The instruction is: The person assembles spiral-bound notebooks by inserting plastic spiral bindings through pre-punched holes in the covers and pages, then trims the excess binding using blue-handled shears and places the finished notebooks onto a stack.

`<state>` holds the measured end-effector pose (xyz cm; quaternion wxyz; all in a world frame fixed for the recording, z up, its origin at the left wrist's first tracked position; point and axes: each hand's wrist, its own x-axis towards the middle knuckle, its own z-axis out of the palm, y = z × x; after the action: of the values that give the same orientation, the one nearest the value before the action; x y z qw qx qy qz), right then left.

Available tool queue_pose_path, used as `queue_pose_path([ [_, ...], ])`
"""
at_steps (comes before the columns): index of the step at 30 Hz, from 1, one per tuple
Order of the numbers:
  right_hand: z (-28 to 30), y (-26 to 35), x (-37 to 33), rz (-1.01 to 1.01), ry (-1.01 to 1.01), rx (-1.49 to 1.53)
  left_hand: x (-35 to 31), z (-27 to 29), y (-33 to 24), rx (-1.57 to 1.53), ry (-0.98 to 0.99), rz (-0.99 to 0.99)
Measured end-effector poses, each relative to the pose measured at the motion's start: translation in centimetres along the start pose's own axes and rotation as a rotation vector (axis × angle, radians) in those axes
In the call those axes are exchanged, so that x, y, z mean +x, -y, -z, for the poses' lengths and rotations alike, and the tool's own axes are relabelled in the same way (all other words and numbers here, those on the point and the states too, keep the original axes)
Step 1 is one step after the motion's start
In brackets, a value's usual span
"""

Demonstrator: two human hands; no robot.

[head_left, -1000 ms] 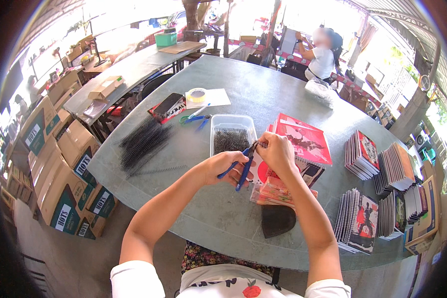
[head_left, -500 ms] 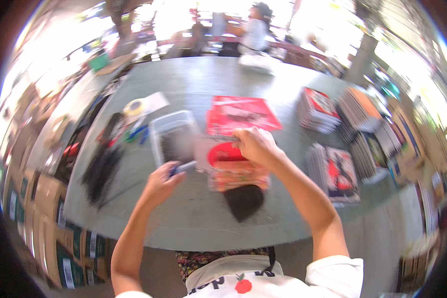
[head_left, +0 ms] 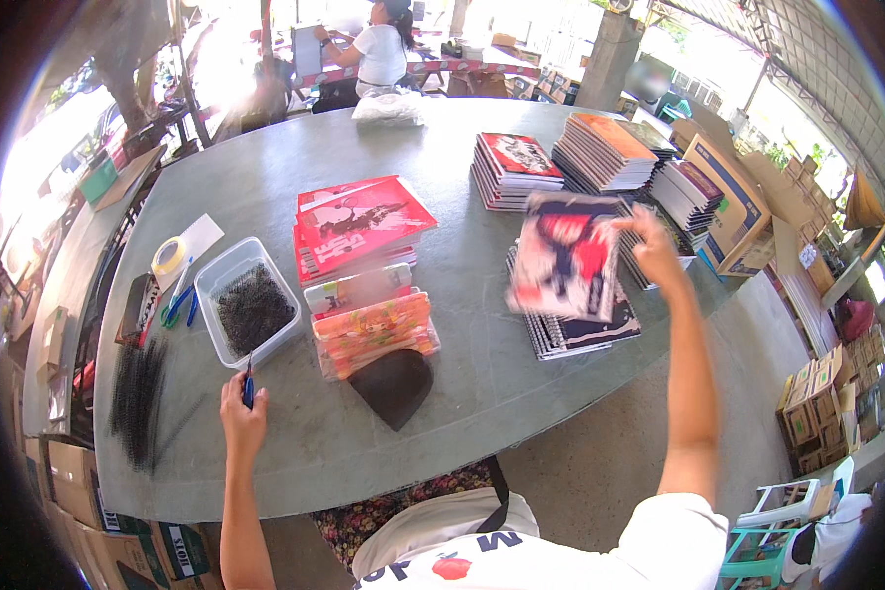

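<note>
My left hand (head_left: 244, 418) is closed around blue-handled pliers (head_left: 249, 391), whose tip lies by the near rim of a clear plastic box (head_left: 287, 339) of small black pieces. On the right, my right hand (head_left: 654, 251) has its fingers stretched out beside a spiral notebook (head_left: 563, 258) with a dark, red and cream cover. That notebook is tilted and slightly blurred above a stack of spiral notebooks (head_left: 585, 336). Between my hands lie red-covered notebooks (head_left: 364, 221), a patterned orange pouch (head_left: 374, 334) and a dark, rounded flat piece (head_left: 393, 385).
More notebook stacks (head_left: 516, 169) and an orange-topped stack (head_left: 605, 152) stand at the far right, near an open carton (head_left: 723, 206). Left of the box are tape (head_left: 168, 256), scissors (head_left: 175, 307) and long black strands (head_left: 140, 403). A person (head_left: 379, 49) stands beyond the table.
The view has swung right. My right hand has moved from the red notebooks in the middle to the stack on the right. My left hand still holds the pliers near the box.
</note>
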<state>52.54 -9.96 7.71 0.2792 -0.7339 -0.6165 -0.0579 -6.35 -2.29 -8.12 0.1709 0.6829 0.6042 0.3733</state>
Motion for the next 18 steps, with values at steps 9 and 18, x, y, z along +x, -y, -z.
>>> queue_pose_path([
  [9, -5.8, -7.7, -5.1, -0.408, -0.014, 0.536, -1.3, 1.0, 1.7, 0.232, -0.072, -0.059],
  [18, -5.8, -7.1, -8.2, -0.343, -0.141, 0.344, -2.6, -0.3, 2.8, 0.495, -0.1, -0.161],
])
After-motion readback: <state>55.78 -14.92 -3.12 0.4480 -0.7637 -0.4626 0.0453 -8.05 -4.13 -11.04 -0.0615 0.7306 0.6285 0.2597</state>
